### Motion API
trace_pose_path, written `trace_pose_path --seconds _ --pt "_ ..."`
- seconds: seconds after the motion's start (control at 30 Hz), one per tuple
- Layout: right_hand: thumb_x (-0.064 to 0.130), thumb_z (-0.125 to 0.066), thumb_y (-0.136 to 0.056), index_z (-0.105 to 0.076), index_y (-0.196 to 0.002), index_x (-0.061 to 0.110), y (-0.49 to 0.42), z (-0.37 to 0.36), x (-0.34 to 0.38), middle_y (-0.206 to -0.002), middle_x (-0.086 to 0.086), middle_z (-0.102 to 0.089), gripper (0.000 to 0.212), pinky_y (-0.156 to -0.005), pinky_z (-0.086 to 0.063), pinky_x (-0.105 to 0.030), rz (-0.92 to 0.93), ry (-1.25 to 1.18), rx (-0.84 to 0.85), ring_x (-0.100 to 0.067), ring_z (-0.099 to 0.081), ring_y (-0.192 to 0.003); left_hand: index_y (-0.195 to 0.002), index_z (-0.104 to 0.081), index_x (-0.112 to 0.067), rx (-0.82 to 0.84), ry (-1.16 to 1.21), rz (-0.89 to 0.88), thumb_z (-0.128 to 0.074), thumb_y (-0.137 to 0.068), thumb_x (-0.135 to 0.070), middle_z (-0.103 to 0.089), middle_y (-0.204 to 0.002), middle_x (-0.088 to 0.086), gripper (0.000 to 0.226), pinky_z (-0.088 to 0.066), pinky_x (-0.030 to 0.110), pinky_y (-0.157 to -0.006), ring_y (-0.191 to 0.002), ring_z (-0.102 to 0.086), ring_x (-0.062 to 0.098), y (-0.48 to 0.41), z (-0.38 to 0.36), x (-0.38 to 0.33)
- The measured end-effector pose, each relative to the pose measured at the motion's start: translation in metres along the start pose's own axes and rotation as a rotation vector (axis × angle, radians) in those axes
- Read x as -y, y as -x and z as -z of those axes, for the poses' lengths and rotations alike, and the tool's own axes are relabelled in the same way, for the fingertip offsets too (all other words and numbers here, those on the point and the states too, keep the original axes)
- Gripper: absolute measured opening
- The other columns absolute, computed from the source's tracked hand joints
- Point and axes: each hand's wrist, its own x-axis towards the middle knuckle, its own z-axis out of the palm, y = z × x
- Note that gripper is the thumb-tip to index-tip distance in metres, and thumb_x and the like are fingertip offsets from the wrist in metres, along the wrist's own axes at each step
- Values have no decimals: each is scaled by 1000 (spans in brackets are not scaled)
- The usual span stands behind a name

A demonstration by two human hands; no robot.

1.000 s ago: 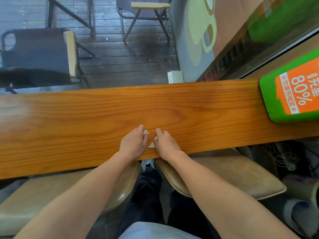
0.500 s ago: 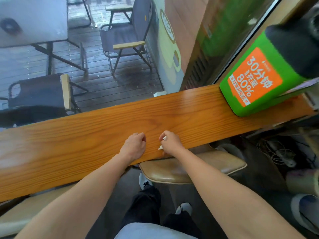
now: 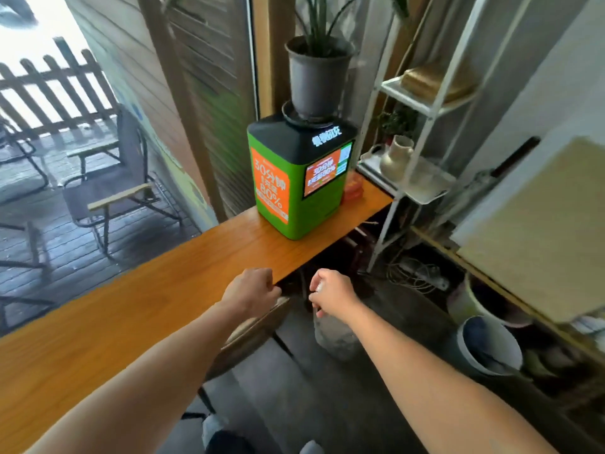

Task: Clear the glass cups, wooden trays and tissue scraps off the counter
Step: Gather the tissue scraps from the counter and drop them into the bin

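Note:
The long wooden counter point(image 3: 137, 309) runs from the lower left to the green box at the right. My left hand point(image 3: 252, 291) is curled into a fist over the counter's near edge; whatever it holds is hidden inside. My right hand point(image 3: 330, 294) is off the counter, over the floor, with its fingers closed on a small white tissue scrap point(image 3: 319, 287) that just peeks out. No glass cups or wooden trays show in this view.
A green and orange power-bank box point(image 3: 294, 188) stands on the counter's right end with a potted plant point(image 3: 314, 77) on top. A white shelf rack point(image 3: 412, 152) stands beyond it. Stools point(image 3: 252, 335), a grey pot point(image 3: 334, 335) and a bucket point(image 3: 491, 345) are below on the floor.
Both hands picked tissue scraps off the counter and lifted away to the right. My head turned right, bringing the green box, plant and shelf into view.

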Motion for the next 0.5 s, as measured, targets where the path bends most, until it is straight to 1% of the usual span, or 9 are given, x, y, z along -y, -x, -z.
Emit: trace_pose_path --seconds 0.03,0.07,0.1,0.17,0.23,0.3,0.4,0.5 --pt "2 -67 -80 -58 -74 17 4 15 -15 -81 -12 -67 19 -42 -52 -28 10 48 -23 -16 -64 -47 -73 -57 -22 22 -25 -27 -54 -80 -38 -63 -81 0 17 -45 32 -56 -71 -58 22 -4 -8 -19" --pt "6 -69 -78 -58 -72 19 8 28 -30 -80 -9 -66 18 -44 -49 -26 18 95 -44 -17 -64 -50 -73 -56 -23 54 -57 -57 -52 -80 -38 -62 -82 0 18 -42 31 -56 -72 -57 22 -8 -16 -37" --pt "9 -71 -77 -58 -71 21 11 40 -43 -82 -7 -65 19 -48 -47 -24 23 141 -64 -18 -64 -58 -72 -53 -23 94 -94 -96 -51 -80 -39 -61 -85 0 18 -42 31 -57 -74 -58 23 -12 -25 -53" --pt "15 -73 -76 -58 -68 26 14 58 -66 -87 -3 -61 20 -62 -42 -23 15 227 -91 -20 -62 -77 -74 -51 -24 171 -170 -171 -49 -81 -41 -60 -93 2 18 -48 35 -64 -84 -61 27 -20 -41 -79" --pt "16 -72 -77 -58 -69 26 13 69 -87 -87 1 -56 19 -68 -38 -22 -10 259 -98 -21 -61 -84 -82 -58 -24 228 -226 -202 -49 -80 -42 -61 -99 2 21 -50 37 -69 -92 -63 30 -29 -58 -99" --pt "17 -71 -78 -59 -70 26 10 75 -103 -84 6 -49 17 -68 -36 -22 -43 265 -109 -18 -56 -80 -91 -63 -22 280 -260 -215 -48 -80 -41 -63 -104 3 26 -53 38 -71 -95 -64 30 -38 -74 -110" --pt "17 -70 -78 -58 -71 26 1 78 -121 -87 4 -48 16 -67 -34 -23 -86 272 -114 -16 -51 -76 -99 -64 -20 353 -270 -233 -47 -79 -41 -64 -107 4 33 -56 42 -78 -97 -64 30 -59 -92 -116" --pt "18 -71 -80 -56 -70 25 -11 79 -134 -89 2 -49 20 -67 -34 -23 -128 275 -128 -20 -55 -78 -95 -62 -20 418 -247 -235 -50 -79 -39 -63 -104 4 28 -55 40 -77 -94 -64 28 -83 -106 -117"
